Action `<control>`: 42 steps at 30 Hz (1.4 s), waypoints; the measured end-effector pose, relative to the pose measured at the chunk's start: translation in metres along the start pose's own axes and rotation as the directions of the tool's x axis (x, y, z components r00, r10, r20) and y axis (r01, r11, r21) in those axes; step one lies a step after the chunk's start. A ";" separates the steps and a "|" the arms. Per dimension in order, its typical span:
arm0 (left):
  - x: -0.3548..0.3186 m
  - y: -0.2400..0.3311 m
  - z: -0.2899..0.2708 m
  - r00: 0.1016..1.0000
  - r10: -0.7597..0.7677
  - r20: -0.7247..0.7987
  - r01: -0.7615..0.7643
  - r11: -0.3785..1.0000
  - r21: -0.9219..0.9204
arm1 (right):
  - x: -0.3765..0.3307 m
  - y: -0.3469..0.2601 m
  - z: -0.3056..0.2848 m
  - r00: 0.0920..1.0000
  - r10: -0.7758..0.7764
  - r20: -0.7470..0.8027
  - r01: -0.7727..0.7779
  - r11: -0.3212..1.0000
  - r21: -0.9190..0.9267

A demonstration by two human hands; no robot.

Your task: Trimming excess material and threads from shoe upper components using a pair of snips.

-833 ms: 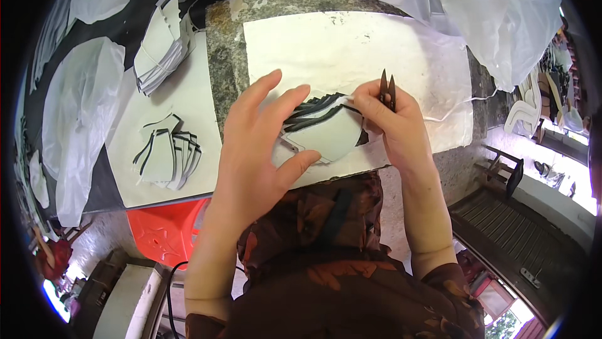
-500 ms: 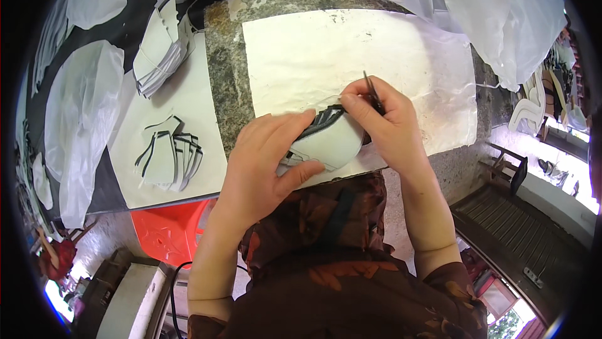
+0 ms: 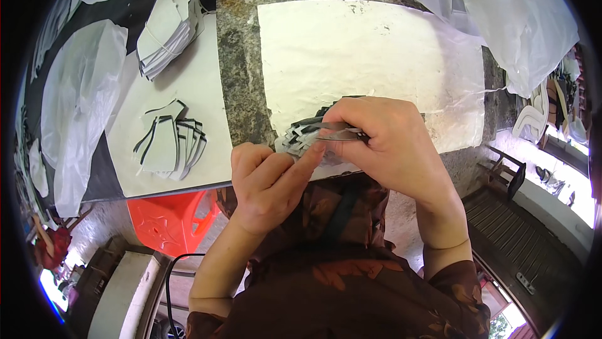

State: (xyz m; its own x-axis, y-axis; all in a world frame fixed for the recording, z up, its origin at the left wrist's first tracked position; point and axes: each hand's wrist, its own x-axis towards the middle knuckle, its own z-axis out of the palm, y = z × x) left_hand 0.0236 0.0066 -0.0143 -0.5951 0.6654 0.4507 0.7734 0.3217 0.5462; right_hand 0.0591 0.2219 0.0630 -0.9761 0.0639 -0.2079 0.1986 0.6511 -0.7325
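My right hand (image 3: 395, 144) closes around a pair of small metal snips (image 3: 342, 135). Their two blades point left, parted, over a bunch of white pieces with black edges (image 3: 298, 138). Fingers of my left hand (image 3: 266, 182) are closed on the near side of that bunch, the index fingertip close to the blades. My right hand covers much of the bunch's right side. To the left, a fanned pile of similar white pieces (image 3: 164, 144) lies on white paper (image 3: 125, 173).
A tied stack of white pieces (image 3: 164, 35) lies at the far left. White sheeting (image 3: 370, 50) covers the stone slab (image 3: 237, 57) before me. Plastic bags (image 3: 81, 100) (image 3: 501, 19) rest at both sides. A red stool (image 3: 166, 223) stands below the table edge.
The snips' blades have swung down to the left over the pieces. The pieces have been turned, showing layered edges instead of a broad white face. My left hand has drawn nearer to me.
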 end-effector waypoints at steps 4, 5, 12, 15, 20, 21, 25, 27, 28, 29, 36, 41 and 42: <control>-0.001 0.001 0.001 1.000 0.002 -0.014 -0.001 0.999 0.040 | 0.001 0.003 0.005 0.996 -0.076 -0.050 0.074 0.996 -0.044; -0.002 0.000 0.002 0.999 0.004 -0.035 -0.003 0.999 0.042 | 0.001 0.004 0.005 0.996 -0.074 -0.050 0.072 0.996 -0.046; -0.002 0.003 0.002 0.999 -0.016 -0.039 0.018 0.998 0.052 | 0.000 0.003 0.008 0.992 -0.085 -0.096 0.077 0.993 -0.085; -0.002 0.004 0.003 0.999 -0.023 -0.043 0.027 0.995 0.093 | -0.001 0.002 0.008 0.992 -0.074 -0.100 0.065 0.994 -0.088; -0.003 0.004 0.006 0.994 0.009 -0.109 0.004 0.993 0.122 | -0.001 0.001 0.010 0.992 -0.067 -0.108 0.057 0.994 -0.096; -0.003 0.004 0.006 0.994 0.010 -0.107 0.003 0.993 0.121 | -0.002 0.002 0.011 0.992 -0.067 -0.111 0.057 0.994 -0.096; -0.002 0.006 0.007 0.995 0.028 -0.099 -0.013 0.988 0.151 | -0.003 0.004 0.012 0.988 -0.090 -0.123 0.078 0.992 -0.095; -0.001 0.006 0.007 0.993 0.026 -0.117 -0.008 0.988 0.151 | -0.003 0.004 0.012 0.988 -0.097 -0.119 0.085 0.991 -0.098; -0.001 0.007 0.007 0.992 0.014 -0.124 0.003 0.990 0.143 | -0.003 0.004 0.012 0.988 -0.105 -0.114 0.093 0.990 -0.102; -0.001 0.007 0.007 0.991 0.003 -0.132 0.015 0.991 0.134 | -0.003 0.004 0.012 0.988 -0.105 -0.114 0.094 0.991 -0.101; 0.002 0.007 0.003 0.997 0.026 -0.079 -0.015 0.991 0.135 | -0.003 0.004 0.011 0.987 -0.125 -0.100 0.112 0.986 -0.120; 0.012 0.015 -0.002 1.000 -0.015 -0.005 0.016 0.991 0.132 | -0.004 0.005 0.010 0.988 -0.121 -0.096 0.108 0.985 -0.135; 0.011 0.015 -0.002 1.000 -0.015 -0.005 0.016 0.991 0.133 | -0.004 0.006 0.009 0.988 -0.115 -0.106 0.102 0.988 -0.118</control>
State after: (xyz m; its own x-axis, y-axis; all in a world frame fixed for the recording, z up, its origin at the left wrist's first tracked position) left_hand 0.0277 0.0174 0.0006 -0.6079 0.6571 0.4457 0.7861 0.4192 0.4542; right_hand 0.0646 0.2185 0.0534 -0.9962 0.0687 -0.0527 0.0863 0.7389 -0.6683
